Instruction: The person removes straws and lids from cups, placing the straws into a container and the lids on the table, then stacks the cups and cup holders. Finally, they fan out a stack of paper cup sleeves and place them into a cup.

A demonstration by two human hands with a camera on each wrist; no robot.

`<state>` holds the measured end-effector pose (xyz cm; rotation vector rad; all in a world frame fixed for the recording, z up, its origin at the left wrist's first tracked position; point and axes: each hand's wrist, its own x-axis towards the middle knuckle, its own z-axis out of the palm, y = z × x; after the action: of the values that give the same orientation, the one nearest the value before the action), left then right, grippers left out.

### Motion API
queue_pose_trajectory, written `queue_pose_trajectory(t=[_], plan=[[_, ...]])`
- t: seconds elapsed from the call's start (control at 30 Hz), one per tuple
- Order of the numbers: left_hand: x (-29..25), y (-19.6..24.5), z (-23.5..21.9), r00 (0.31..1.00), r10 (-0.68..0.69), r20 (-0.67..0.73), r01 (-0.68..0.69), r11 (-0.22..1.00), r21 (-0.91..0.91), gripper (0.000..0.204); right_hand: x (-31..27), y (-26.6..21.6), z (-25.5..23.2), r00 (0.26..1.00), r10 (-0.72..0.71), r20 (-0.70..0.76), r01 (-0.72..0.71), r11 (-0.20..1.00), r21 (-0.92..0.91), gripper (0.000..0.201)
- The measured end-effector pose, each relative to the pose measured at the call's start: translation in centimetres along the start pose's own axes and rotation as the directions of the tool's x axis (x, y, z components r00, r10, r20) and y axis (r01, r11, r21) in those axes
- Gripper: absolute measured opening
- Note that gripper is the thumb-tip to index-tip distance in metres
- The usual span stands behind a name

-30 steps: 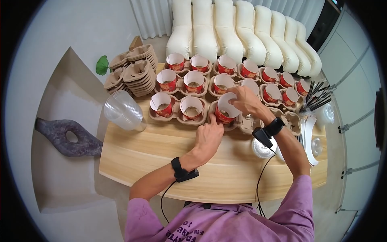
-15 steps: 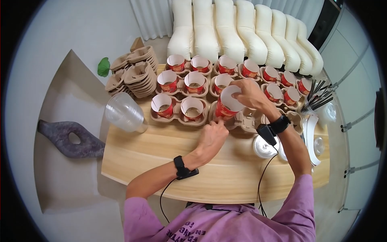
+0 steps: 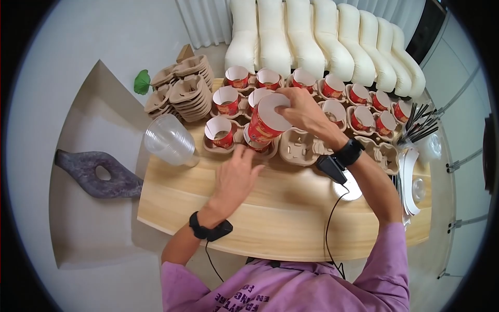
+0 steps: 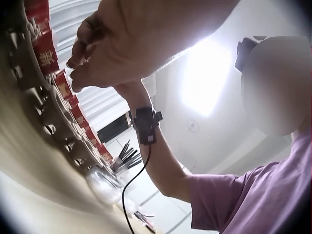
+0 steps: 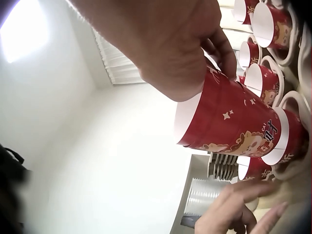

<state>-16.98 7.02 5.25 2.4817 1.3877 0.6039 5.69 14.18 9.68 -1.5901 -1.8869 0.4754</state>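
Note:
My right hand [image 3: 307,112] pinches the far rim of a red paper cup sleeve [image 3: 266,127] with a white inside. In the right wrist view this sleeve [image 5: 234,114] is tilted, its narrow end close over another red sleeve [image 5: 292,139] that sits in a pulp cup carrier. My left hand [image 3: 234,179] hovers over the table's front part, fingers spread and holding nothing, just in front of the carrier [image 3: 221,148]. Right of the held sleeve, a carrier [image 3: 299,148] shows bare pockets.
Rows of carriers with red sleeves [image 3: 362,117] fill the table's back. Stacked carriers [image 3: 189,96] and nested clear plastic cups [image 3: 169,138] stand left. Black straws [image 3: 418,122], clear lids [image 3: 347,187] and white curved pieces [image 3: 409,182] lie right. A cream sofa [image 3: 296,47] stands behind.
My right hand has lifted the sleeve out of the front middle carrier and carried it left over the neighbouring carrier. My left hand has let go of that carrier's front and drawn back left.

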Motion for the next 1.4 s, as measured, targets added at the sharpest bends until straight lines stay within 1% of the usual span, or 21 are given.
queue_pose_trajectory(t=[0.03,0.07,0.17,0.23,0.27,0.3,0.37,0.43,0.47,0.53,0.67,0.7,0.77,0.8,0.87,0.9,0.97,1.1,1.17,1.3,1.4], plan=[[0.2,-1.0,0.0,1.000,0.011,0.004,-0.011,0.999,-0.049,0.038,0.0,-0.4,0.2,0.999,0.035,0.021,-0.035,0.999,0.001,0.038],[0.3,-1.7,0.1,1.000,0.009,0.005,-0.009,0.999,-0.051,0.038,0.0,-0.7,0.4,0.997,0.069,0.042,-0.069,0.998,0.000,0.038],[0.8,-3.1,0.6,1.000,-0.003,-0.009,0.003,1.000,-0.009,0.046,0.0,-0.6,1.3,1.000,0.017,0.025,-0.015,0.998,-0.067,0.038],[1.0,-3.8,1.1,1.000,0.014,-0.022,-0.014,1.000,-0.015,0.055,0.3,-0.2,2.2,1.000,0.007,0.013,-0.006,0.999,-0.054,0.039],[1.1,-4.2,1.4,1.000,0.015,-0.021,-0.015,1.000,-0.017,0.055,0.3,0.0,2.5,1.000,-0.006,0.001,0.006,0.999,-0.042,0.039],[1.1,-4.4,1.6,1.000,0.019,0.001,-0.019,1.000,-0.018,0.059,0.4,0.1,2.8,1.000,-0.004,0.001,0.004,0.999,-0.043,0.039],[1.3,-4.7,1.8,1.000,0.022,0.019,-0.022,1.000,-0.021,0.062,0.3,-0.6,3.0,0.999,0.035,0.036,-0.029,0.989,-0.147,0.040],[1.5,-4.9,2.0,0.997,-0.006,0.078,0.009,1.000,-0.027,0.065,0.3,-1.0,3.1,0.998,0.028,0.064,-0.018,0.988,-0.155,0.040],[1.6,-5.0,2.2,0.997,-0.008,0.077,0.010,1.000,-0.027,0.065,0.3,-1.2,3.3,0.995,0.023,0.092,-0.008,0.987,-0.161,0.040],[1.7,-5.3,2.7,0.999,0.018,0.047,-0.016,0.999,-0.046,0.064,0.5,-1.1,3.7,0.996,0.022,0.091,-0.006,0.985,-0.172,0.040],[1.9,-5.6,2.9,0.999,0.020,0.039,-0.019,0.999,-0.036,0.062,1.5,-0.5,4.4,0.992,0.043,0.120,-0.017,0.978,-0.207,0.043],[2.0,-5.6,2.9,0.998,0.014,0.059,-0.012,0.999,-0.040,0.061,1.9,-0.3,4.4,0.992,0.041,0.119,-0.015,0.979,-0.205,0.043],[2.1,-5.6,2.9,0.997,0.009,0.081,-0.005,0.999,-0.041,0.060,2.5,-0.2,4.3,0.975,0.079,0.206,-0.022,0.964,-0.264,0.048],[2.1,-5.6,3.0,0.997,0.011,0.074,-0.009,0.999,-0.036,0.059,2.8,-0.1,4.4,0.975,0.078,0.206,-0.022,0.965,-0.263,0.048],[2.1,-5.5,3.1,0.998,0.014,0.067,-0.012,0.999,-0.032,0.058,3.2,0.0,4.6,0.973,0.032,0.230,0.033,0.961,-0.275,0.045],[2.1,-5.6,3.1,0.997,0.014,0.074,-0.011,0.999,-0.031,0.058,3.3,0.0,4.7,0.973,0.032,0.229,0.033,0.961,-0.275,0.045],[2.1,-5.5,3.1,0.997,0.013,0.077,-0.010,0.999,-0.033,0.058,3.6,-0.4,4.8,0.947,0.065,0.314,0.054,0.934,-0.354,0.040],[2.1,-5.4,3.0,0.996,0.013,0.089,-0.010,1.000,-0.026,0.060,3.7,-0.6,5.1,0.940,0.007,0.342,0.127,0.921,-0.368,0.037],[2.2,-5.5,3.0,0.996,0.013,0.089,-0.011,1.000,-0.021,0.061,3.8,-0.4,5.1,0.932,-0.011,0.362,0.148,0.924,-0.353,0.041],[2.2,-5.5,3.1,0.995,0.014,0.098,-0.013,1.000,-0.011,0.065,3.7,-0.3,5.2,0.933,-0.015,0.359,0.149,0.925,-0.348,0.043],[2.2,-5.4,2.9,0.994,0.012,0.104,-0.008,0.999,-0.036,0.066,3.5,0.0,4.9,0.939,0.008,0.344,0.116,0.933,-0.340,0.046]])
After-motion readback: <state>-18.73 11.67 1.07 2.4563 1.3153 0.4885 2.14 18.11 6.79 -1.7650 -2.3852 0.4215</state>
